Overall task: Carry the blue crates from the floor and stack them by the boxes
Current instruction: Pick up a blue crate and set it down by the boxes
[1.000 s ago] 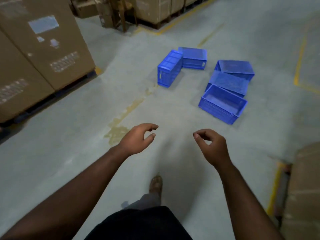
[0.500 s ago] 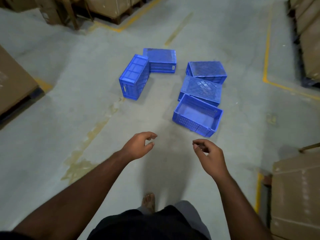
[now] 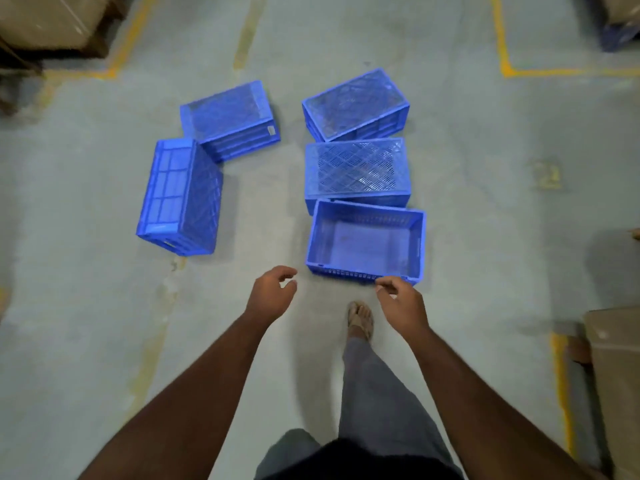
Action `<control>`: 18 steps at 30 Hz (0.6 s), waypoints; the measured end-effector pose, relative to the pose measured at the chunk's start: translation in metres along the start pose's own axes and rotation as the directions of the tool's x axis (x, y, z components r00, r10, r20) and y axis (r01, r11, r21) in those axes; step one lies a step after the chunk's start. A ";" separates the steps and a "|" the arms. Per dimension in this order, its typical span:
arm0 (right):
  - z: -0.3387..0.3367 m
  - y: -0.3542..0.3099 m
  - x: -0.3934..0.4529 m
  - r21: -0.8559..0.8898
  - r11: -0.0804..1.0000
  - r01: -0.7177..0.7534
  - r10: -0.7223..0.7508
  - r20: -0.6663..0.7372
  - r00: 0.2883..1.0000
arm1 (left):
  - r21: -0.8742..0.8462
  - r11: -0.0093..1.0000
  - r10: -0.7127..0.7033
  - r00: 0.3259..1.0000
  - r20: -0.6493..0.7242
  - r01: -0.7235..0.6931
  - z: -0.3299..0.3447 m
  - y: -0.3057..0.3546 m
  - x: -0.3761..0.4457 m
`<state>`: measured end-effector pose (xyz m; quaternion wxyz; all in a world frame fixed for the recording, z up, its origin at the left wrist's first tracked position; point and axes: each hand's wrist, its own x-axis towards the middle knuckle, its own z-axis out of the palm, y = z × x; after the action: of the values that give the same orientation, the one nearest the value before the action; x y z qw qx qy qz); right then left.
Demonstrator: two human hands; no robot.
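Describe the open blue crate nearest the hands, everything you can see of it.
The open crate is a blue rectangular bin that looks like moulded plastic, upright on the grey floor with its mouth up and nothing inside. Its floor is solid; the walls have slotted vents near the base. Its far wall sits against or very close to an upside-down crate. The right hand hovers by its near rim, the left hand just left of it; neither grips it.
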<state>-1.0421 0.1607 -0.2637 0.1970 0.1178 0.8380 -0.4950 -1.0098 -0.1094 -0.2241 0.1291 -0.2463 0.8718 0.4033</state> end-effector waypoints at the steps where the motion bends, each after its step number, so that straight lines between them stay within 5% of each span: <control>1: 0.001 0.002 0.037 0.005 0.998 -0.066 0.066 0.002 0.998 | 0.008 0.999 -0.035 0.999 0.030 0.035 0.012 0.009 0.034; 8: 0.025 0.070 0.255 -0.061 0.931 -0.361 0.360 -0.021 0.933 | 0.053 0.973 -0.230 0.960 0.161 0.224 0.113 0.002 0.234; 12: 0.054 0.165 0.354 -0.253 0.880 -0.403 0.386 -0.116 0.915 | 0.354 0.918 -0.288 0.914 0.286 0.178 0.179 -0.047 0.342; 14: 0.062 0.212 0.401 -0.264 0.841 -0.472 0.443 -0.167 0.881 | 0.416 0.889 -0.314 0.915 0.254 0.190 0.210 -0.067 0.400; 18: 0.073 0.258 0.460 -0.239 0.761 -0.603 0.556 -0.237 0.797 | 0.245 0.878 -0.448 0.887 0.114 0.412 0.265 -0.096 0.477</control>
<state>-1.3369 0.2221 -0.7030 0.2918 0.3774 0.8380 -0.2650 -1.3546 -0.1146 -0.6579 0.3138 -0.3843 0.8192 0.2875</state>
